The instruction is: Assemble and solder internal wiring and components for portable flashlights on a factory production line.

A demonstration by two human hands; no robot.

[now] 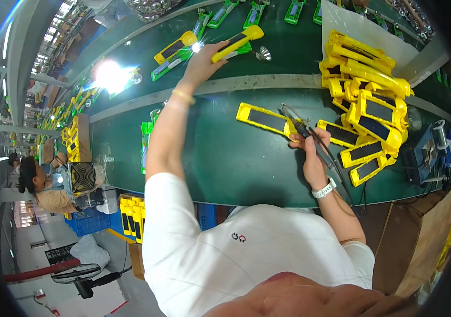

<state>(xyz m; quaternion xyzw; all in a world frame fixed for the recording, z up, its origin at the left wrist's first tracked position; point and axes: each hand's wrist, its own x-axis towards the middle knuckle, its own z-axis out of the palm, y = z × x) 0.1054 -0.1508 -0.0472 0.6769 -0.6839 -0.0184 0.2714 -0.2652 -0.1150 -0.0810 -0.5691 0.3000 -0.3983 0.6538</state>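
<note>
The left hand [201, 61], arm stretched far forward, grips a yellow solar lamp housing [236, 43] over the green conveyor belt [289, 50]. The right hand [310, 153], bent at the elbow near the body, holds a soldering iron [302, 127] closed in its fingers, tip just beside another yellow housing [265, 119] lying on the counter [220, 158]. A heap of yellow housings [365, 90] lies to the right; glare hides parts on the belt at far left.

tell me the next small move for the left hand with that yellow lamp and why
Probably lower the yellow lamp onto the green belt and let go. The left hand holds it out at full reach over the belt, where similar units already lie, while the right hand grips a soldering iron near the next yellow piece.
</note>
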